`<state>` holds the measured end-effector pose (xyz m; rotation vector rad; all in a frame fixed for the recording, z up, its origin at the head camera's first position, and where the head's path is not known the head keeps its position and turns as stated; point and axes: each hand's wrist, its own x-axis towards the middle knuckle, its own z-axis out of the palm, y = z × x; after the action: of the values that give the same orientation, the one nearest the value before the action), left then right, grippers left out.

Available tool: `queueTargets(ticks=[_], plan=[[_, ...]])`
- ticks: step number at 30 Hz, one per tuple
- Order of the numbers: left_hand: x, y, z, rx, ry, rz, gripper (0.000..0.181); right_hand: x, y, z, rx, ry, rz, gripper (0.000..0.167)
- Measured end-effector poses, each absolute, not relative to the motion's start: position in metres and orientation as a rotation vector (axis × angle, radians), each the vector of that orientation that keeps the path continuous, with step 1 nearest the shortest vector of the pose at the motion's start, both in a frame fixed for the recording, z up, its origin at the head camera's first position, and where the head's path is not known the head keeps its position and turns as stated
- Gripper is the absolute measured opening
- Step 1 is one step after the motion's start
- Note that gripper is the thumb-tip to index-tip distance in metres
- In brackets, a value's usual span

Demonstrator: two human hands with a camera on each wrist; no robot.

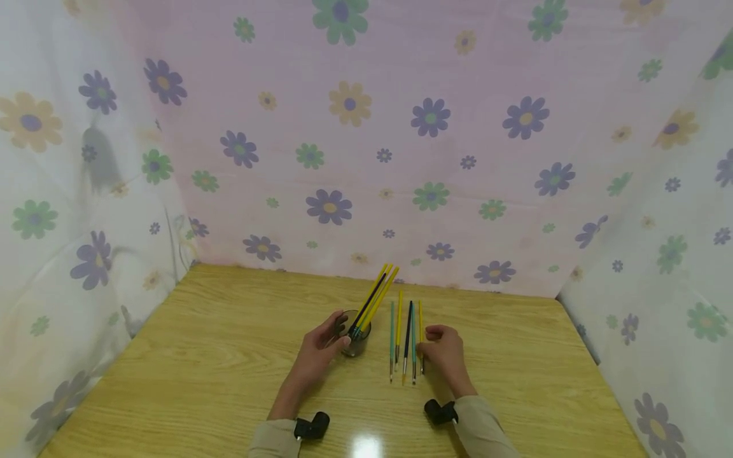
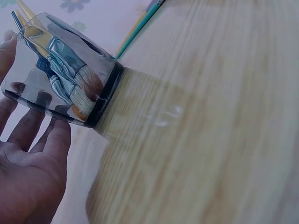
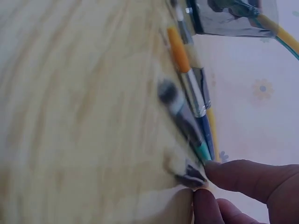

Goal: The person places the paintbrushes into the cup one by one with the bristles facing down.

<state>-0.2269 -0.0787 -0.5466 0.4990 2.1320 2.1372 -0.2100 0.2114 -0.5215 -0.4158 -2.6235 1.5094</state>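
Observation:
My left hand (image 1: 316, 357) grips a clear drinking glass (image 2: 100, 51) from its left side, thumb and fingers around it. Several paintbrushes (image 1: 378, 299) lean inside the glass, bristles down, their yellow and dark handles pointing up to the right. Right of the glass, several more paintbrushes lie in a row, bristles towards me: a teal one (image 1: 392, 334), a yellow one (image 1: 399, 318), a dark one (image 1: 408, 331) and another teal one (image 1: 413, 346). At the row's right end, my right hand (image 1: 446, 355) pinches a yellow-handled paintbrush (image 3: 190, 175) near its ferrule.
The wood-grain table (image 1: 229, 369) spreads out around both hands. Flower-print cloth (image 1: 378, 140) hangs along the back and both sides. Black wrist cameras (image 1: 312, 426) are worn on both forearms, next to beige sleeves.

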Motion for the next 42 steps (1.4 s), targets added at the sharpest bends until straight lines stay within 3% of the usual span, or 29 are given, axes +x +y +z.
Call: queueTargets(ticks=[15,27,42], plan=[[-0.226,-0.078,-0.544,0.52,2.148,2.144,0.066,-0.212,0.217,-0.517,-0.437,-2.703,1.442,0.043],[-0.226,-0.079,-0.545,0.516,2.138,2.14,0.065,-0.212,0.231,-0.521,-0.48,-2.486,1.9,0.046],[-0.224,-0.08,-0.544,0.444,2.105,2.146,0.067,-0.199,0.211,-0.526,-0.274,-2.114,2.434,0.055]])
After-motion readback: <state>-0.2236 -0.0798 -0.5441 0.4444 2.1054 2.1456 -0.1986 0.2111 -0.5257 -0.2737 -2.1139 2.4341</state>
